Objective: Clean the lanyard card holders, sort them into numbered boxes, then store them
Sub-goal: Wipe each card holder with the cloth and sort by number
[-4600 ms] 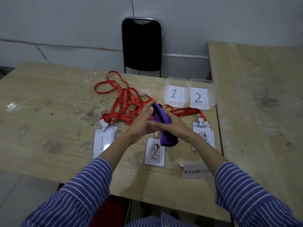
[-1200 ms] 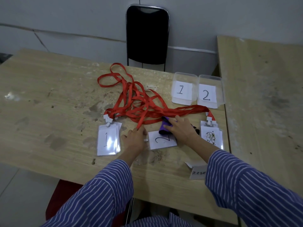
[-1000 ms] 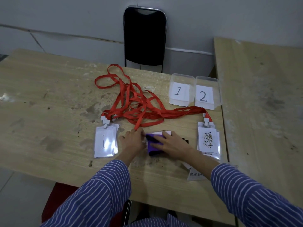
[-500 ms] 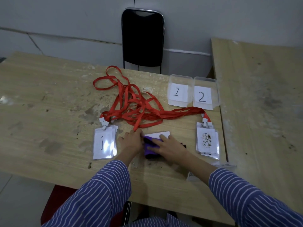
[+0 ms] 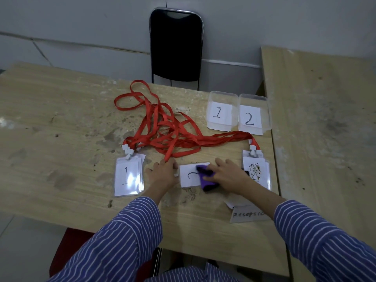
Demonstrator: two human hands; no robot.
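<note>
At the centre of the frame, a person's right hand (image 5: pixel 228 174) presses a purple cloth (image 5: pixel 205 179) with fingers spread flat onto a card holder marked 2 (image 5: pixel 189 177) lying on the wooden table (image 5: pixel 61 110). The left hand (image 5: pixel 162 174), fingers bent, rests at the holder's left edge beside the tangled red lanyards (image 5: pixel 162 127). A stack of holders marked 1 (image 5: pixel 127 176) lies at left, another stack (image 5: pixel 255 169) at right. Clear boxes numbered 1 (image 5: pixel 220 112) and 2 (image 5: pixel 252 117) stand side by side at upper right.
</note>
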